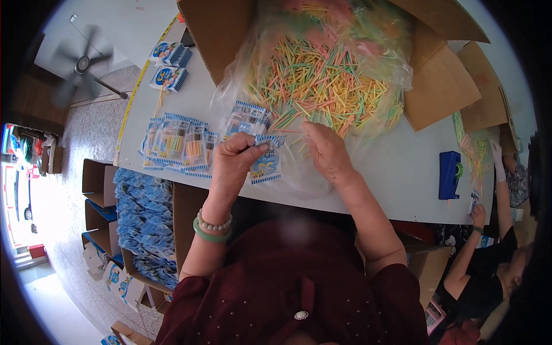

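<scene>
My left hand point(233, 154) pinches the top edge of a small blue-and-white packet point(265, 167), which hangs upright over the table. Just right of it, my right hand point(328, 152) is closed, its fingertips around a thin pink stick point(286, 131) that points toward the packet's mouth. Beyond my hands lies a heap of thin pastel sticks point(322, 80) in yellow, pink and green, inside a clear plastic bag point(230, 86). A stack of flat blue packets point(244, 117) lies behind my left hand. Left of that are several packets with sticks inside point(172, 141).
An open cardboard box point(221, 34) surrounds the bag. Two bundles of packets point(168, 77) stand at the far left. A box full of blue packets point(145, 218) sits below the table's left edge. At right are a blue tape dispenser point(448, 175) and another person's hand point(478, 215).
</scene>
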Demonstrator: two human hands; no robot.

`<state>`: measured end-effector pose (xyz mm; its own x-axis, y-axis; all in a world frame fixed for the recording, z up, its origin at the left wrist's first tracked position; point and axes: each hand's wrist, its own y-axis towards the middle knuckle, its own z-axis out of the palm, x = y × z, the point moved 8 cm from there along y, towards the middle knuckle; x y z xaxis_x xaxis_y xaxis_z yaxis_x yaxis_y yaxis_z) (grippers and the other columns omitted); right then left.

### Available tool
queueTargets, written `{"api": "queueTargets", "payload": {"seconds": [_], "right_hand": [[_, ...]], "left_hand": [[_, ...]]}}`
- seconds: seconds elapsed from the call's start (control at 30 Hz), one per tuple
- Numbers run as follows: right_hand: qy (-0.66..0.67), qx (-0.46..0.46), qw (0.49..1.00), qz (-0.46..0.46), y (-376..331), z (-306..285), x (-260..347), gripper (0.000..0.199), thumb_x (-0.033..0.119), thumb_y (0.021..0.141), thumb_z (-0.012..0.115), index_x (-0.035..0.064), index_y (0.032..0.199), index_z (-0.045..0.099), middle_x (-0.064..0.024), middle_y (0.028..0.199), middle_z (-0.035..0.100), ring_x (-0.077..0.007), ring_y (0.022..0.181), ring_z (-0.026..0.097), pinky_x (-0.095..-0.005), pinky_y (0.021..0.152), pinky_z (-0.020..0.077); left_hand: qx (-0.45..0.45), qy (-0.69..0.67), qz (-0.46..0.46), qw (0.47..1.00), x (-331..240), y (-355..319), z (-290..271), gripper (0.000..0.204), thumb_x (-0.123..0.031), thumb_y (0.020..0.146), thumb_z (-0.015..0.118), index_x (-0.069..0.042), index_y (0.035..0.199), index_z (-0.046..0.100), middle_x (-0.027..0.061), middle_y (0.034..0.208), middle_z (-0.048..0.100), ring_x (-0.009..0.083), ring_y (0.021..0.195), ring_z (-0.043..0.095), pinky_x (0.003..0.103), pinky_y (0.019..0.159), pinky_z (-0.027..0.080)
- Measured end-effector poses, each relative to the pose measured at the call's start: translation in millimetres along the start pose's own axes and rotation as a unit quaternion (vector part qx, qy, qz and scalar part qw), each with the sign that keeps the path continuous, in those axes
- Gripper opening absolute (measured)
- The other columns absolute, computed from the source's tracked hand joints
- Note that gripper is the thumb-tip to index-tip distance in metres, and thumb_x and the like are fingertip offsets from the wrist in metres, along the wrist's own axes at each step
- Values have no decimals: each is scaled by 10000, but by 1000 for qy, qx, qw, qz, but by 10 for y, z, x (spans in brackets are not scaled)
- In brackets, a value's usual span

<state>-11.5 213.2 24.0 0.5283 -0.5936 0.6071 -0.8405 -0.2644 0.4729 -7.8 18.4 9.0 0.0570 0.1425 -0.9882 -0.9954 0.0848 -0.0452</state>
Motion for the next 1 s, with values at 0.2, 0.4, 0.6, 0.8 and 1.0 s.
{"api": "queueTargets", "payload": {"seconds": [0.2,0.4,0.6,0.8,1.0], "right_hand": [[-174,195,962,-83,10,187,47,152,41,773,560,25,922,542,-135,797,597,-322,792,607,-417,634,461],[-226,270,933,-68,98,313,35,54,66,794,526,20,818,543,-152,700,628,-330,701,640,-437,609,492],[-234,336,910,-65,183,419,-16,118,121,805,519,11,823,558,-172,719,624,-353,701,627,-446,597,480],[-120,259,947,147,301,193,-410,159,157,806,542,2,825,576,-191,765,635,-347,717,617,-426,658,502],[273,56,923,265,158,56,-712,91,83,830,563,29,874,505,-33,702,473,-146,653,479,-291,637,435]], "left_hand": [[64,35,3,997,26,-40,183,130,37,774,702,1,716,591,-48,715,493,29,689,435,208,637,391],[91,-26,-51,994,90,-97,272,118,31,782,694,22,724,593,-36,726,501,40,705,462,219,640,400],[88,-6,-35,996,10,-101,241,123,21,794,693,24,731,588,-42,726,506,31,697,451,212,633,393],[78,-45,-26,996,47,-123,122,139,4,800,696,-13,720,584,-73,725,500,9,702,437,196,613,377],[72,-27,-85,993,166,-122,135,156,1,802,696,-25,706,575,-81,730,511,-1,689,428,194,593,370]]}}
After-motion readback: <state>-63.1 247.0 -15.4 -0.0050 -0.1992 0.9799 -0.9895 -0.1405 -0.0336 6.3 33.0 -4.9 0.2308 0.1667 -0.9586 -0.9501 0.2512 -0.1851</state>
